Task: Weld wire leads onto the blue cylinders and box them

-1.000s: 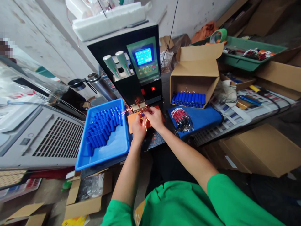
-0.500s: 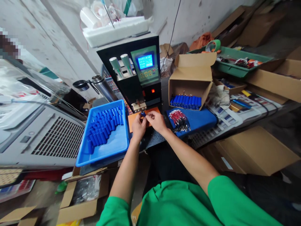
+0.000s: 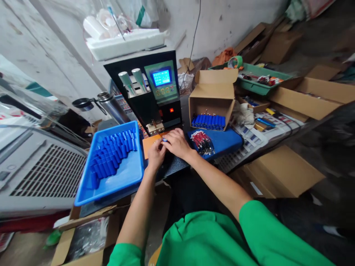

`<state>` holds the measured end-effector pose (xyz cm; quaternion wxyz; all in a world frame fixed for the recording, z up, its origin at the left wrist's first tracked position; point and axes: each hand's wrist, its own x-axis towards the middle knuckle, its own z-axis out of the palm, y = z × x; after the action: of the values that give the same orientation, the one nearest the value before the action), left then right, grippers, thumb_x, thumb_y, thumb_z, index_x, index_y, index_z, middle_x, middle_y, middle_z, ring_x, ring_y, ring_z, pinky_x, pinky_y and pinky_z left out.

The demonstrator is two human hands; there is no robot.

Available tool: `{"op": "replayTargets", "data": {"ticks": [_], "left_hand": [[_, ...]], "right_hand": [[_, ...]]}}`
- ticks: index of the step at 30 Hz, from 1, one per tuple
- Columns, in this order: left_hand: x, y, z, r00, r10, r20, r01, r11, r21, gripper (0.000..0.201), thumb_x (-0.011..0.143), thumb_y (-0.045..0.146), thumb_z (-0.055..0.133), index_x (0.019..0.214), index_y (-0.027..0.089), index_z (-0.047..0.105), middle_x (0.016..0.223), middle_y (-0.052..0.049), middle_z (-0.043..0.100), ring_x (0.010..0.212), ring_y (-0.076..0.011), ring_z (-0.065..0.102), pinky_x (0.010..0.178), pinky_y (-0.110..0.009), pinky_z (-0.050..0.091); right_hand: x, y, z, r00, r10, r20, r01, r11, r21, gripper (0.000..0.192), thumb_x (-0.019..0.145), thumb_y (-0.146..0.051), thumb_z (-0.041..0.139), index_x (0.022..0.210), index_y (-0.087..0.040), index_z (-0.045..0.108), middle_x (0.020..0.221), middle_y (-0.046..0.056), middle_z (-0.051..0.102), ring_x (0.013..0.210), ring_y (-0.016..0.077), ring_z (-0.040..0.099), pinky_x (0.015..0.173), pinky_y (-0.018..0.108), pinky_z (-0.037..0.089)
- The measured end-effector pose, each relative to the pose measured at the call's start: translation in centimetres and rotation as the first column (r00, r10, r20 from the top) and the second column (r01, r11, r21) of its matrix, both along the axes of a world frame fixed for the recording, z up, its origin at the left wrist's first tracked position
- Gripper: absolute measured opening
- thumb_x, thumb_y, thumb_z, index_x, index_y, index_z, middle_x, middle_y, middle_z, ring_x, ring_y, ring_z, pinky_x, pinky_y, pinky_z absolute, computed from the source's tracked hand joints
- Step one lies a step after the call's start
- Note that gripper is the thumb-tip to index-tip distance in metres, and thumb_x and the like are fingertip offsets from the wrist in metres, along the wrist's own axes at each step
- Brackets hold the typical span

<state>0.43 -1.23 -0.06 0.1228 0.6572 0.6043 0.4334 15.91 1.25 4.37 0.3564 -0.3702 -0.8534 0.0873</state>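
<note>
Between my two hands, just in front of the spot welder's electrodes (image 3: 155, 127), is a blue cylindrical battery (image 3: 165, 140), mostly covered by fingers. My left hand (image 3: 157, 153) pinches it from the left, over an orange sheet (image 3: 148, 147). Bent over its far side are the fingers of my right hand (image 3: 177, 143), closed on it. Any lead or tab at the battery's end is too small to make out. The black spot welder (image 3: 144, 107) has a lit blue display (image 3: 161, 78).
Left of the welder, a blue tray (image 3: 126, 173) holds many blue batteries. To the right, red and black wires (image 3: 203, 142) lie on a blue block (image 3: 229, 142), before a cardboard box (image 3: 213, 90) of batteries. A steel thermos (image 3: 112, 107) stands behind the tray.
My right hand has gone from a fingertip pinch to fingers laid over the battery, closer to my left hand. The whole view has shifted a little.
</note>
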Motion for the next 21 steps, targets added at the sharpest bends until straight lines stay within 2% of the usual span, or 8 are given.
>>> {"op": "replayTargets", "data": {"ticks": [3, 6, 9, 12, 15, 18, 21], "left_hand": [[0.2, 0.1, 0.2, 0.999, 0.040, -0.008, -0.040, 0.999, -0.023, 0.037, 0.090, 0.033, 0.056, 0.121, 0.017, 0.069, 0.091, -0.006, 0.074, 0.078, -0.0186, 0.067, 0.078, -0.032, 0.053], [0.4, 0.0, 0.5, 0.997, 0.056, 0.047, -0.052, 0.996, -0.074, 0.042, 0.090, 0.042, 0.058, 0.122, 0.018, 0.069, 0.083, -0.004, 0.073, 0.069, -0.0166, 0.064, 0.071, -0.030, 0.052], [0.4, -0.3, 0.8, 0.996, 0.054, 0.073, -0.048, 0.996, -0.080, 0.040, 0.090, 0.047, 0.058, 0.115, 0.018, 0.071, 0.087, -0.005, 0.074, 0.072, -0.0173, 0.066, 0.072, -0.030, 0.052], [0.4, -0.4, 0.9, 0.997, 0.065, 0.029, -0.063, 0.995, -0.071, 0.036, 0.090, 0.047, 0.057, 0.108, 0.020, 0.073, 0.091, -0.006, 0.076, 0.077, -0.0186, 0.068, 0.072, -0.030, 0.051], [0.5, -0.4, 1.0, 0.994, 0.106, -0.028, -0.108, 0.993, -0.057, 0.034, 0.091, 0.045, 0.056, 0.107, 0.021, 0.074, 0.092, -0.005, 0.077, 0.081, -0.0202, 0.069, 0.072, -0.031, 0.050], [0.5, -0.4, 0.9, 0.988, 0.132, -0.079, -0.135, 0.990, -0.037, 0.032, 0.090, 0.044, 0.056, 0.106, 0.022, 0.075, 0.094, -0.005, 0.078, 0.083, -0.0220, 0.071, 0.073, -0.032, 0.049], [0.4, -0.5, 0.8, 0.988, 0.125, -0.091, -0.126, 0.992, -0.005, 0.033, 0.092, 0.044, 0.055, 0.106, 0.022, 0.075, 0.093, -0.005, 0.078, 0.086, -0.0229, 0.072, 0.076, -0.033, 0.050]], "right_hand": [[0.1, 0.6, -0.5, 0.999, -0.006, 0.043, 0.007, 1.000, -0.020, 0.022, 0.100, -0.029, 0.059, 0.109, -0.014, 0.072, 0.103, 0.012, 0.076, 0.104, 0.0242, 0.065, 0.109, 0.043, 0.039], [1.0, 1.3, -1.3, 0.998, -0.055, -0.008, 0.055, 0.998, -0.017, 0.023, 0.100, -0.029, 0.060, 0.112, -0.015, 0.072, 0.103, 0.011, 0.077, 0.101, 0.0231, 0.068, 0.108, 0.041, 0.042], [3.4, 2.7, -2.1, 0.972, -0.186, -0.144, 0.190, 0.982, 0.015, 0.025, 0.100, -0.031, 0.060, 0.115, -0.016, 0.073, 0.109, 0.011, 0.077, 0.104, 0.0236, 0.069, 0.104, 0.040, 0.047], [6.8, 5.2, -2.3, 0.910, -0.359, -0.209, 0.377, 0.925, 0.051, 0.027, 0.099, -0.032, 0.060, 0.116, -0.015, 0.073, 0.114, 0.014, 0.076, 0.110, 0.0262, 0.069, 0.105, 0.043, 0.047], [9.5, 8.0, -2.4, 0.894, -0.430, -0.128, 0.442, 0.893, 0.086, 0.026, 0.099, -0.028, 0.058, 0.117, -0.015, 0.073, 0.119, 0.016, 0.075, 0.116, 0.0278, 0.067, 0.111, 0.047, 0.043], [10.6, 10.3, -2.7, 0.913, -0.407, 0.037, 0.401, 0.909, 0.114, 0.027, 0.098, -0.022, 0.056, 0.118, -0.013, 0.072, 0.121, 0.016, 0.074, 0.122, 0.0287, 0.065, 0.115, 0.049, 0.038], [10.4, 11.6, -3.3, 0.904, -0.375, 0.204, 0.356, 0.926, 0.127, 0.028, 0.097, -0.017, 0.053, 0.117, -0.010, 0.071, 0.122, 0.018, 0.073, 0.125, 0.0298, 0.062, 0.117, 0.049, 0.036]]}}
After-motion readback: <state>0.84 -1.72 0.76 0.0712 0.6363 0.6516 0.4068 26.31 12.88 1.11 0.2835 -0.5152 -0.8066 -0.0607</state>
